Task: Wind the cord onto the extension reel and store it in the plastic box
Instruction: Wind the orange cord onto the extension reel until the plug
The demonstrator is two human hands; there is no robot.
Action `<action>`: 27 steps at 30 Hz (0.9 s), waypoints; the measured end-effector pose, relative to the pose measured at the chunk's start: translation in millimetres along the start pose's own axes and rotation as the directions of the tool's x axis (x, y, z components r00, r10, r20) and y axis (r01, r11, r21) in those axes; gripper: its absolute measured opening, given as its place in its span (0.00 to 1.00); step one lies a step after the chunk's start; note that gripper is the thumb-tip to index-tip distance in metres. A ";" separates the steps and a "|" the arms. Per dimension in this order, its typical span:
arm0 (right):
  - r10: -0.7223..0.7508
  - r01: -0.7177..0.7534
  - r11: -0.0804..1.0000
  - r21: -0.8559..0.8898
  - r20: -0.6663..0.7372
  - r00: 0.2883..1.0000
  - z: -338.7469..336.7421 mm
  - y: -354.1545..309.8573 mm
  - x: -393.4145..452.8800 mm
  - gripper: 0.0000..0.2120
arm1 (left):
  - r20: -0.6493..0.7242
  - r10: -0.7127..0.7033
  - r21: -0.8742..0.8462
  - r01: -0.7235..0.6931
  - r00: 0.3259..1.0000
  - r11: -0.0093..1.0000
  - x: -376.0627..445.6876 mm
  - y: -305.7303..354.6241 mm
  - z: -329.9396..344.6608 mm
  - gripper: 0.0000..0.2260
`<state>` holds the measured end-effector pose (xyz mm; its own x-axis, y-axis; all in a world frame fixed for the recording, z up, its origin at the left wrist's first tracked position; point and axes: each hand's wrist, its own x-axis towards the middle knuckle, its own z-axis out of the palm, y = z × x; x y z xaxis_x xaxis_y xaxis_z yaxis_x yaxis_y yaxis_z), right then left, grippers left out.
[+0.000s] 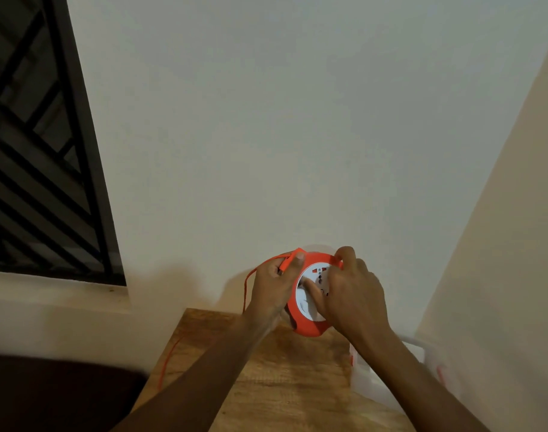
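An orange extension reel (307, 325) with a white socket face is held up above the wooden table (285, 378). My left hand (274, 288) grips the reel's left rim and pinches the orange cord (247, 286) near the top. The cord loops left and down, and another stretch of it lies along the table's left edge. My right hand (353, 294) grips the reel from the right, fingers curled over the top rim and thumb pressing on the white face. A clear plastic box (422, 353) stands at the table's right, partly hidden behind my right forearm.
A plain wall rises straight ahead, with a second wall close on the right. A dark barred window (42, 145) fills the upper left above a ledge. A dark surface (54, 394) lies left of the table.
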<state>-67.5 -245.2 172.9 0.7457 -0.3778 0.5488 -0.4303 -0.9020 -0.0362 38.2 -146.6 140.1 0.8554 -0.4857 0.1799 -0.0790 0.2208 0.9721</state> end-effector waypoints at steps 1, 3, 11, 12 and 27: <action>-0.004 0.004 1.000 0.016 0.009 1.000 -0.4 0.0 -2.0 0.26 | 0.014 -0.009 -0.006 0.009 1.000 1.000 -0.7 -1.7 -0.8 0.14; -0.063 0.061 0.995 0.079 0.019 0.998 -2.2 -1.8 -7.0 0.21 | 0.035 -0.040 -0.029 0.041 0.999 0.999 -2.1 -5.1 -3.4 0.11; -0.454 0.454 0.890 0.032 0.151 0.878 -3.7 0.9 -19.1 0.26 | 0.093 -0.143 -0.087 0.151 0.985 0.985 4.9 -7.4 -23.9 0.15; -0.465 0.470 0.883 0.016 0.178 0.867 -4.8 3.6 -18.5 0.28 | 0.110 -0.151 -0.079 0.160 0.982 0.984 5.6 -7.1 -25.6 0.16; -0.514 0.520 0.852 -0.062 0.094 0.853 2.2 13.5 -34.4 0.31 | 0.280 -0.177 -0.040 0.196 0.943 0.980 0.2 1.6 -20.9 0.18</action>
<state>-97.9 -244.9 151.6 0.9046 0.1217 0.4085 -0.0102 -0.9519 0.3062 48.9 -128.6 138.5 0.6776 -0.7344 0.0399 0.1101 0.1549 0.9818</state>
